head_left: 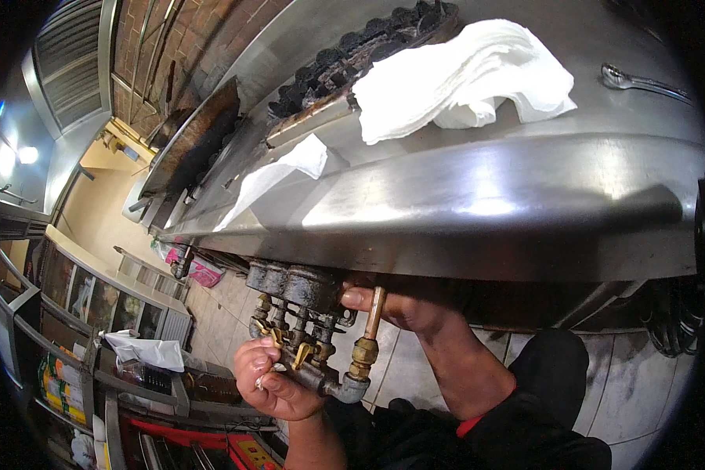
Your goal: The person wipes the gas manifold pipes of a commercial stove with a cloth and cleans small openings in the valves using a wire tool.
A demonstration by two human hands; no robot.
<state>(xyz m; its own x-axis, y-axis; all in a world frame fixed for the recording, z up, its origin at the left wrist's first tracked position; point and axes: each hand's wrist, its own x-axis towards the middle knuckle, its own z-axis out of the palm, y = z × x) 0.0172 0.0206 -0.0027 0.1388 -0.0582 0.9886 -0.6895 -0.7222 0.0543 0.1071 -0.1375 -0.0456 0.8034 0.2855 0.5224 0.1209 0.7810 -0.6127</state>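
Observation:
Below the front edge of a steel counter hangs a grimy gas burner assembly, with dark round burner bodies (304,285) over several brass valves (302,354) on a pipe. My left hand (278,384) is closed around the valve end of the pipe, its fingertips by a brass valve handle. A small whitish scrap (261,381) shows between those fingers. Reaching behind an upright copper pipe (375,313) with a brass fitting (363,356), my right hand (415,309) presses thumb and fingers against the side of the burner body; some of its fingers are hidden.
On the steel counter (478,176) lie folded white paper towels (454,82), a loose paper sheet (282,171), a blackened grate (345,55) and a wrench (642,82). Shelves with packages (63,384) stand at left. Tiled floor (630,384) shows below, and dark hoses (670,321) hang at right.

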